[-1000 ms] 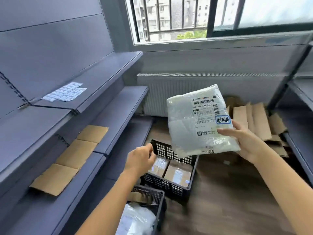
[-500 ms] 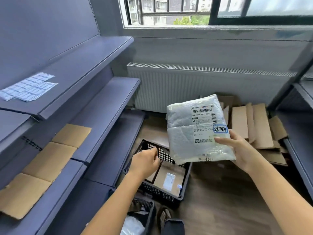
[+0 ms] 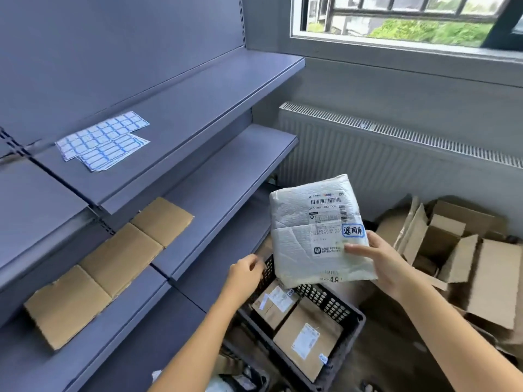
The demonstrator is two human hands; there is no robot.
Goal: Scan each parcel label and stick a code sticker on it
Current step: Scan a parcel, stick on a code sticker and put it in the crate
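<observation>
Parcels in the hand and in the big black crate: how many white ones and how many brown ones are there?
White parcel: 1, held in the right hand
Brown parcels: 2, lying in the black crate
Total: 3

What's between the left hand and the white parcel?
In the head view, the black crate's rim shows between the left hand and the white parcel.
</observation>
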